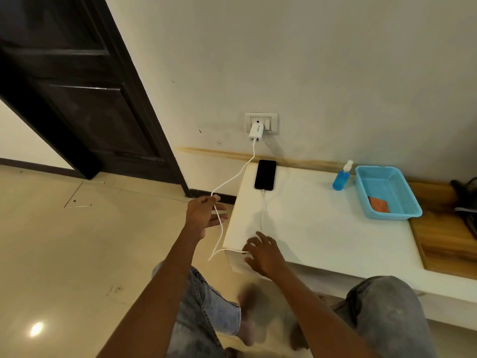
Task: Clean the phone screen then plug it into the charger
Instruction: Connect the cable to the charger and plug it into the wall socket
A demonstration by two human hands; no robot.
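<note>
Wall (335, 60), pale and scuffed, behind everything; dark door (85, 99) to the left; glossy tiled floor (64, 241) below. White table (322, 228) against the wall, with a wooden top (438, 236) adjoining on its right. Jeans-clad knees low in view, under the table's near edge.

Blue basket (402, 210) on the table's right part, an orange cloth (379, 204) lying inside at its near end. Blue spray bottle (342, 177) upright just left of the basket.

Phone (265, 174) flat on the table near the wall, screen dark and facing up, cable plugged into its near end. Charger (256, 133) seated in the wall socket (272, 120) above the phone.

Cable (241, 174), white, running down from the charger, off the table's left side, through the left hand, looping low past the table corner, then under the right hand and up across the table to the phone.

Left hand (204, 215) out beside the table's left edge, cable pinched up at thumb and forefinger, remaining fingers spread loosely. Right hand (263, 251) resting on the table's near left corner, fingers spread and lightly bent over the cable, nothing gripped.
</note>
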